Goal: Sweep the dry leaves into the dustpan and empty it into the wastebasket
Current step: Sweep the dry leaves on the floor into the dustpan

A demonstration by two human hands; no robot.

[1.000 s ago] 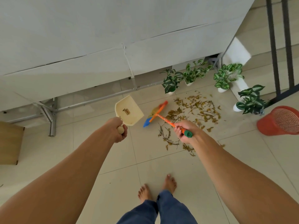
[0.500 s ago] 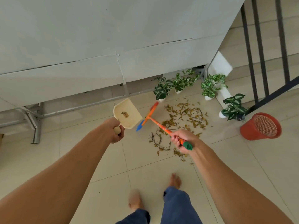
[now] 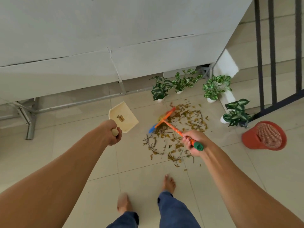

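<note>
Leaves: dry leaves (image 3: 189, 116) and twigs lie in a loose pile on the tiled floor (image 3: 79, 162); none are in the dustpan yet.
Broom: the short broom (image 3: 164, 119) has its head in the pile's far left part, slightly blurred, placed as if to drag the scatter together.
Right hand: the right hand (image 3: 193, 140) is over the pile's near edge, its grip closed round the orange handle just above the green cap; holding it that far back probably gives a longer reach.
Left hand: the left hand (image 3: 113, 132), left of the pile, has its grip closed round the dustpan handle.
Dustpan: the dustpan (image 3: 130, 115) is left of the pile and apart from it, mouth pointing away and holding only a sticker. It seems to be lifted, likely kept clear while the leaves are gathered.
Wastebasket: the red wastebasket (image 3: 248, 137) stands right of the pile, well apart, within a short carry.
Plants: the potted plants (image 3: 160, 89) ring the pile's far and right sides, so strokes should pull away from them.
Stage: gathering, by my reading; scooping and emptying remain.
</note>
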